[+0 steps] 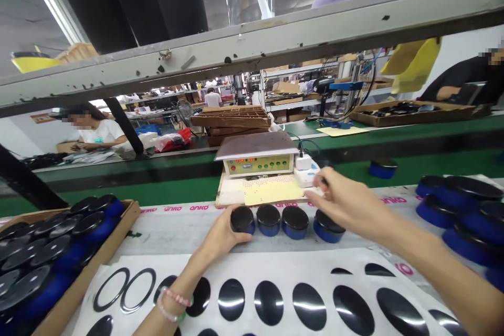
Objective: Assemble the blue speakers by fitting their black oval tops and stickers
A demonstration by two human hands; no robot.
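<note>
My left hand curls its thumb and fingers around the leftmost round blue container with a black top, which stands at the left end of a short row. To its right are a second container, a third container and a fourth container. Slightly blurred, my right hand hovers over the fourth container, thumb and index finger apart; a small dark patch by the fingers is unclear. In front lies a white sheet of glossy black round stickers, two peeled to rings at the left.
A cardboard tray of similar containers stands left; more containers are stacked right. Behind the row are a control box, a yellow paper and a power strip. A metal shelf beam crosses overhead. Other people work beyond.
</note>
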